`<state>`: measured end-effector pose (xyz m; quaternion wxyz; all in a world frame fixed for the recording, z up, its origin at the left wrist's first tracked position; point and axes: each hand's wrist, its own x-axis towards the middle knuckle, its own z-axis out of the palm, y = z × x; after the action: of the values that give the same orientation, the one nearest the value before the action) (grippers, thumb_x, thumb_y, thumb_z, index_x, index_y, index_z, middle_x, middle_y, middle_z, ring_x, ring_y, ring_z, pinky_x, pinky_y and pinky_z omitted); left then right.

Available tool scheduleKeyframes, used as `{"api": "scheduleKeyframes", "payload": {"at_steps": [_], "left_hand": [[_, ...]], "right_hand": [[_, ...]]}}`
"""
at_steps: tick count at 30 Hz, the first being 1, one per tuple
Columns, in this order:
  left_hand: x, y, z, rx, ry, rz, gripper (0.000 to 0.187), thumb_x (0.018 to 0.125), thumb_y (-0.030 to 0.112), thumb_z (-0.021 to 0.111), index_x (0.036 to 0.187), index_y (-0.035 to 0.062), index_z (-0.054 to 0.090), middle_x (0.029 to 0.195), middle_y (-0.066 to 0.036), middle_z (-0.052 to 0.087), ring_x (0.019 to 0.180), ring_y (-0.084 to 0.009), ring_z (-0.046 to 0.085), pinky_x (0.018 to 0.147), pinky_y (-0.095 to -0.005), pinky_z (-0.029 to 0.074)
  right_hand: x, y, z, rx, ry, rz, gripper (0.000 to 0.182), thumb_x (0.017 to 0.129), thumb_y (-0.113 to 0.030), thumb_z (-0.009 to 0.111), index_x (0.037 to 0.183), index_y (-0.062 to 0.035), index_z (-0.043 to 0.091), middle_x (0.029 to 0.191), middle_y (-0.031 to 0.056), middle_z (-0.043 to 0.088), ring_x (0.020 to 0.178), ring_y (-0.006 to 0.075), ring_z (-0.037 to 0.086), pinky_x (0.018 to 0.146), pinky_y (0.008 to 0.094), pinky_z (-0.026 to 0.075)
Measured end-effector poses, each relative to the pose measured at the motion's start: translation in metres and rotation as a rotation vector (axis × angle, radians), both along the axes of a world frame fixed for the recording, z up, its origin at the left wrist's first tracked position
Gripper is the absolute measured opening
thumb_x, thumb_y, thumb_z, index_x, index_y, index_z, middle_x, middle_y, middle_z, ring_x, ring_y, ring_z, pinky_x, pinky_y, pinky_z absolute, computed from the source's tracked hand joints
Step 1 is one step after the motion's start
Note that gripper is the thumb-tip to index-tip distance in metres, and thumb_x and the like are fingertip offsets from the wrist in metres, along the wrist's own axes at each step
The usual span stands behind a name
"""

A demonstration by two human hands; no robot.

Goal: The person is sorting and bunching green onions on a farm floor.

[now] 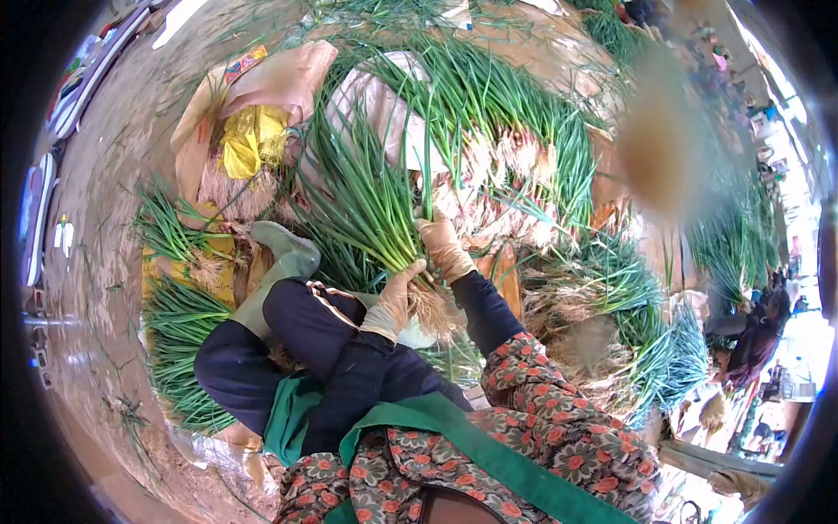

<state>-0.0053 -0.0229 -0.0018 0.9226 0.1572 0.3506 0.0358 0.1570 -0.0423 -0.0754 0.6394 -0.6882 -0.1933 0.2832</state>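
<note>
A bunch of green onions (375, 205) fans out up and to the left, its pale roots hanging low between my hands. My left hand (390, 304), in a tan glove, is closed round the lower stems. Just above and to the right, my right hand (443, 250), also gloved, has its fingers pinched on a green onion stalk (428, 170) that stands upright beside the bunch. The right fingertips partly hide where the stalk is held. Behind the bunch lies a whitish sack (353, 105).
A large heap of green onions (524, 122) with reddish-white bulbs lies ahead. More onion bundles lie left (183, 341) and right (602, 288). A yellow plastic bag (253, 140) rests on a pinkish sack (292, 74). A person (759, 332) in dark clothes is at far right.
</note>
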Motion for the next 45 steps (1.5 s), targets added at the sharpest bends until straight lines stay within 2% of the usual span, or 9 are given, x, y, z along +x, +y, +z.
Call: {"api": "scheduleKeyframes", "payload": {"at_steps": [5,10,17,23,29,34,38,40,45], "left_hand": [[0.000,0.009,0.008,-0.033,-0.283,0.174,0.017,0.084,0.019,0.059,0.087,0.0023,0.057,0.070,-0.011,0.061,0.060,-0.0233,0.061,0.052,-0.0363,0.053],[0.000,0.018,-0.012,-0.379,-0.314,0.254,0.013,0.083,0.015,0.061,0.088,0.0037,0.058,0.070,-0.009,0.061,0.062,-0.0218,0.061,0.054,-0.0358,0.053],[-0.003,0.014,0.011,-0.132,-0.325,0.177,0.029,0.085,0.030,0.057,0.092,0.0016,0.055,0.073,-0.010,0.060,0.063,-0.0230,0.060,0.058,-0.0357,0.053],[-0.005,0.016,0.011,-0.108,-0.399,0.132,0.028,0.086,0.026,0.056,0.096,0.0003,0.055,0.078,-0.012,0.061,0.067,-0.0223,0.059,0.062,-0.0346,0.051],[0.000,0.007,0.001,0.047,-0.097,0.086,0.023,0.081,0.020,0.064,0.099,0.0063,0.058,0.080,-0.008,0.062,0.072,-0.0198,0.062,0.059,-0.0353,0.054],[0.000,0.005,-0.001,0.108,-0.047,0.077,0.016,0.081,0.017,0.062,0.087,0.0020,0.061,0.075,-0.007,0.061,0.065,-0.0169,0.059,0.060,-0.0312,0.051],[0.001,0.020,0.012,-0.024,-0.208,0.400,0.018,0.077,0.013,0.066,0.091,0.0053,0.057,0.079,-0.007,0.062,0.069,-0.0166,0.059,0.065,-0.0306,0.053],[-0.002,0.024,0.031,-0.129,-0.147,0.454,0.019,0.077,0.011,0.066,0.092,0.0049,0.058,0.079,-0.006,0.062,0.070,-0.0166,0.059,0.064,-0.0297,0.052],[0.003,0.030,0.008,-0.029,-0.233,0.311,0.023,0.080,0.017,0.065,0.100,0.0055,0.059,0.075,-0.004,0.060,0.073,-0.0179,0.060,0.067,-0.0298,0.050]], "right_hand": [[-0.022,-0.021,0.081,0.205,0.947,0.067,0.023,0.086,-0.041,0.053,0.073,-0.0211,0.053,0.051,-0.0066,0.041,0.033,0.0068,0.027,0.033,0.0235,0.017],[-0.026,-0.054,-0.037,-0.469,-0.206,0.215,0.021,0.092,-0.008,0.036,0.101,-0.0067,0.056,0.085,0.0045,0.060,0.076,0.0176,0.055,0.066,0.0290,0.046],[-0.028,-0.063,0.082,0.019,0.951,0.478,0.044,0.091,-0.047,0.044,0.109,-0.0090,0.056,0.055,-0.0093,0.043,0.044,0.0081,0.035,0.042,0.0232,0.026],[-0.030,-0.055,0.063,-0.427,-0.489,0.586,0.034,0.086,-0.027,0.052,0.106,0.0002,0.057,0.090,0.0197,0.064,0.084,0.0311,0.062,0.076,0.0368,0.047],[-0.018,-0.137,0.023,-0.856,-0.790,1.114,0.030,0.084,-0.025,0.052,0.103,-0.0019,0.057,0.081,0.0189,0.063,0.077,0.0359,0.061,0.067,0.0420,0.049],[0.004,-0.068,0.111,-0.502,-0.253,0.267,0.017,0.085,-0.018,0.056,0.092,-0.0031,0.061,0.078,0.0124,0.065,0.070,0.0280,0.062,0.064,0.0339,0.048],[0.074,-0.056,0.024,-0.348,-0.489,-0.157,0.019,0.083,-0.013,0.063,0.097,-0.0007,0.060,0.079,0.0035,0.062,0.070,0.0104,0.053,0.065,0.0257,0.045],[0.119,-0.060,-0.066,-0.487,-0.443,0.037,0.020,0.082,-0.014,0.063,0.097,-0.0006,0.060,0.079,0.0065,0.062,0.071,0.0125,0.054,0.066,0.0292,0.045],[0.037,-0.049,0.052,-0.432,-0.293,0.133,0.026,0.086,-0.022,0.059,0.096,0.0020,0.059,0.070,0.0099,0.059,0.066,0.0159,0.055,0.058,0.0328,0.044]]}}
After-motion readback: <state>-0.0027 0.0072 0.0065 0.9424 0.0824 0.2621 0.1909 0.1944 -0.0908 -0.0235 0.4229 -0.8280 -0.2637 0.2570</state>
